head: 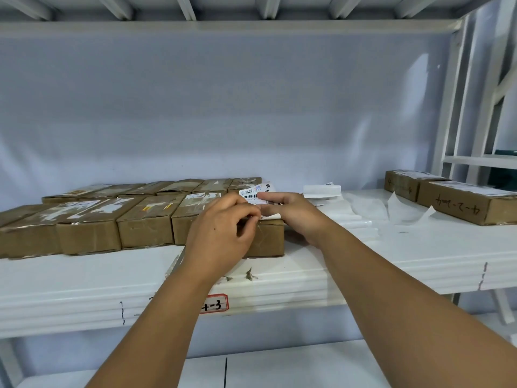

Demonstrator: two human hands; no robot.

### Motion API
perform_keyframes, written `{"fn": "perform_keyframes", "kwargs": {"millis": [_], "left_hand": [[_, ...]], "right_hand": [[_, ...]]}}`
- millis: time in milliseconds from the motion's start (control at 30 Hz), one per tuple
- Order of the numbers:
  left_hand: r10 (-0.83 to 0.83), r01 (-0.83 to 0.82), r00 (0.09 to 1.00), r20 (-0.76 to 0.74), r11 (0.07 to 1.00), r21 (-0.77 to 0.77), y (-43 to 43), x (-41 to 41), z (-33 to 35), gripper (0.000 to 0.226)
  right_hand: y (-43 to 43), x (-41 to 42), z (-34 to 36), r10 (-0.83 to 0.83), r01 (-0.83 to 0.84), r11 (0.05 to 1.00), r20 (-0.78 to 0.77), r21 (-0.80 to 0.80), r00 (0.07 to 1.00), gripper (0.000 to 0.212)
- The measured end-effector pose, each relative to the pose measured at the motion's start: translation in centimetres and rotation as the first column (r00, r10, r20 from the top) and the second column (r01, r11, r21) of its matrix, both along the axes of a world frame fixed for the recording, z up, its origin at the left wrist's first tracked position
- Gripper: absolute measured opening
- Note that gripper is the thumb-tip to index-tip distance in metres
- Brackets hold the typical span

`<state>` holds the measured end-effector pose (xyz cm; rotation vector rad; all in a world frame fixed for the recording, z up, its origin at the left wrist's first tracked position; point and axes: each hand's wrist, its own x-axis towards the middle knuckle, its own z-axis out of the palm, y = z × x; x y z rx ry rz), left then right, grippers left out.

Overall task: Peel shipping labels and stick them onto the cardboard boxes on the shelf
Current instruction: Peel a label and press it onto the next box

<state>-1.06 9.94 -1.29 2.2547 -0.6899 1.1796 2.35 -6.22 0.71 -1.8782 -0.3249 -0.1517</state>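
As right hand (291,215) holds label (255,192), left hand (221,232) pinches corner.

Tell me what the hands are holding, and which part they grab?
A shipping label. The right hand holds its right side; the left hand pinches its near edge, just above a cardboard box.

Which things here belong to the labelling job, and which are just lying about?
In the job: shipping label, pinched by left hand and right hand; cardboard box under it; rows of boxes to its left.
Lying about: peeled backing sheets; red-framed shelf tag.
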Motion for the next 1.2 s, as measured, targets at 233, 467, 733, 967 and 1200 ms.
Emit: {"fn": "perform_keyframes", "kwargs": {"millis": [233, 467, 733, 967, 1200], "left_hand": [[-0.044, 0.044, 0.999, -0.022, 0.999, 0.016, 0.6, 0.0, -0.2, 0.021], [-0.029, 0.031, 0.999, -0.018, 0.994, 0.106, 2.6, 0.3, -0.7, 0.028], [0.024, -0.021, 0.999, -0.025, 0.994, 0.103, 3.2, 0.1, -0.9, 0.02], [0.142, -0.14, 0.989, -0.027, 0.987, 0.082, 2.7, -0.7, -0.6, 0.01], [-0.107, 0.106, 0.982, -0.153, 0.994, -0.019, 3.4, -0.9, -0.3, 0.049]], "right_hand": [[0.0, -0.1, 0.0, 0.051, -0.049, 0.998, -0.054, 0.038, 0.997, 0.054], [0.1, 0.0, -0.2, 0.089, -0.086, 0.996, -0.089, 0.038, 0.992, 0.058], [0.2, 0.1, -0.1, 0.083, -0.083, 0.996, -0.07, 0.016, 0.994, 0.061], [0.2, -0.1, -0.1, 0.09, -0.087, 0.995, -0.084, 0.039, 0.992, 0.058], [0.0, -0.9, -0.2, 0.107, -0.108, 0.994, -0.089, -0.004, 0.99, 0.057]]}}
